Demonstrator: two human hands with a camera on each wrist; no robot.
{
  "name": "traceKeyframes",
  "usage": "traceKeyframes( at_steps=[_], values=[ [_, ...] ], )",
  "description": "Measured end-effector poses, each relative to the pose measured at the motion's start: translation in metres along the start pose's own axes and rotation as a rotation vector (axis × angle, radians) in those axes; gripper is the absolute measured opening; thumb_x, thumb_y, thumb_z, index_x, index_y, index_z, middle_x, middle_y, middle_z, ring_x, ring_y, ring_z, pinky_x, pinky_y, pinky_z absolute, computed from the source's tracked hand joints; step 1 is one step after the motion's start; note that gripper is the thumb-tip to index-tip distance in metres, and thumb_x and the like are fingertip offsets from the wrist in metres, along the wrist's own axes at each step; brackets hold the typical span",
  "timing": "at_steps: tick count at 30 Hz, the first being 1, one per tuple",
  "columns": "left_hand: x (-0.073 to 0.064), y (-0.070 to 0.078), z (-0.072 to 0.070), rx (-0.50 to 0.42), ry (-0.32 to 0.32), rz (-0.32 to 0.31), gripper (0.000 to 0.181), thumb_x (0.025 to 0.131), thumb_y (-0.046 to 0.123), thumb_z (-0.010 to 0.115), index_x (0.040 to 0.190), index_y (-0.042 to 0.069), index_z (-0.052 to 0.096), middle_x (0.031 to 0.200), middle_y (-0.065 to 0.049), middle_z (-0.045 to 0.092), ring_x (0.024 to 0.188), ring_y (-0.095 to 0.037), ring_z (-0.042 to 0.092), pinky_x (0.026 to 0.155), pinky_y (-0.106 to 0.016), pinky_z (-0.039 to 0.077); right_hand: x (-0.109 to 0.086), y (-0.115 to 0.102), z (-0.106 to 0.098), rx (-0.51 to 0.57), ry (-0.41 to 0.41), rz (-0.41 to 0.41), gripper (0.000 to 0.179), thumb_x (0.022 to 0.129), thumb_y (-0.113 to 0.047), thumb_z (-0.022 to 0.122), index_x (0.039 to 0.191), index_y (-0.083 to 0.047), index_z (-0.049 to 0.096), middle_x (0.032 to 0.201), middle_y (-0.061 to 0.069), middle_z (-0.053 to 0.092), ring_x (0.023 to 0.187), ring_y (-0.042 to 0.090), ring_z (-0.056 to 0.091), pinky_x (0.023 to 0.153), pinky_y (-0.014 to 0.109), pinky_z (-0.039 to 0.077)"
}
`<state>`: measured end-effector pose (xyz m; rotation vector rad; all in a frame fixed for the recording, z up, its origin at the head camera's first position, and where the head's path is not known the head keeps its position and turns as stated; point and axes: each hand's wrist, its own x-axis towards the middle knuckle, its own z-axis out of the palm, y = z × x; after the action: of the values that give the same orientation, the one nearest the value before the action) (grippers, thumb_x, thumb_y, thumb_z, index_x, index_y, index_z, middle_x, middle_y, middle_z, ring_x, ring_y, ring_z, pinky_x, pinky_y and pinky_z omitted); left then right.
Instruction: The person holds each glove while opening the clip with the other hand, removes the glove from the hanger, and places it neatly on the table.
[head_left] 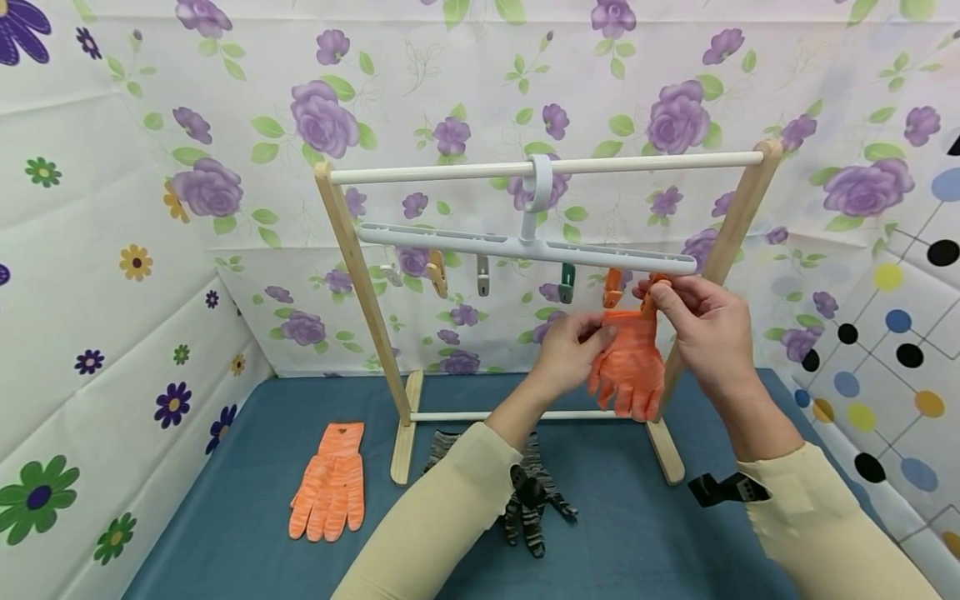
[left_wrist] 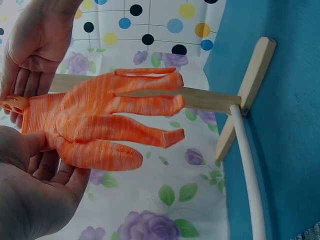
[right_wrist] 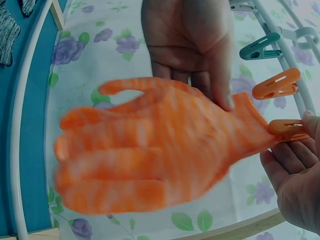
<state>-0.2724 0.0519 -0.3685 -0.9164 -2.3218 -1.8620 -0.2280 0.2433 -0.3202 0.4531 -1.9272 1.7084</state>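
Observation:
An orange knit glove (head_left: 628, 367) hangs fingers-down under the right end of a pale grey clip hanger (head_left: 480, 242). My left hand (head_left: 573, 354) pinches the cuff's left edge between thumb and fingers. At the cuff's other corner, my right hand (head_left: 708, 329) grips an orange clothespin (right_wrist: 287, 130), whose tip meets the cuff in the right wrist view. Beside it on the hanger is another orange clothespin (head_left: 612, 287), with nothing in it. In the left wrist view the glove (left_wrist: 105, 117) stretches out from both hands, its cuff at the clothespin.
The hanger hooks over the white top bar (head_left: 645, 163) of a wooden rack. Green (head_left: 566, 283), grey (head_left: 483, 275), tan (head_left: 437, 273) and white clothespins hang farther left. A second orange glove (head_left: 330, 483) lies on the blue table, and dark striped gloves (head_left: 534, 508) lie partly under my left sleeve.

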Motion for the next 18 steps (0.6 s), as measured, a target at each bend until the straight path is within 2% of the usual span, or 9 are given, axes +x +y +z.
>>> traceKeyframes(
  at_steps=[4,14,18],
  values=[
    [-0.003,-0.005,-0.002,0.001,0.008,-0.013,0.027,0.110,0.023,0.063,0.123,0.002,0.074,0.104,-0.005,0.075,0.087,-0.008,0.068,0.077,-0.024,0.056,0.000,-0.001,-0.001,0.017,-0.003,0.011,0.031,0.104,-0.017,0.071,0.128,0.004,0.073,0.115,0.012,0.078,0.110,0.017,0.074,0.097,0.020,0.053],
    [-0.007,-0.010,-0.006,-0.011,0.038,0.034,0.024,0.109,0.018,0.064,0.121,0.000,0.075,0.103,-0.007,0.076,0.086,-0.008,0.069,0.076,-0.024,0.057,0.000,0.000,-0.002,0.020,-0.026,0.006,0.030,0.105,-0.016,0.071,0.128,0.003,0.073,0.117,0.015,0.077,0.109,0.021,0.074,0.097,0.021,0.053],
    [-0.010,-0.012,-0.006,-0.025,0.052,0.028,0.024,0.109,0.016,0.064,0.121,-0.001,0.075,0.103,-0.007,0.076,0.086,-0.009,0.069,0.077,-0.024,0.057,-0.002,-0.001,-0.003,-0.040,-0.044,0.000,0.031,0.105,-0.016,0.070,0.132,0.000,0.072,0.119,0.015,0.077,0.107,0.020,0.073,0.097,0.021,0.054]
  ],
)
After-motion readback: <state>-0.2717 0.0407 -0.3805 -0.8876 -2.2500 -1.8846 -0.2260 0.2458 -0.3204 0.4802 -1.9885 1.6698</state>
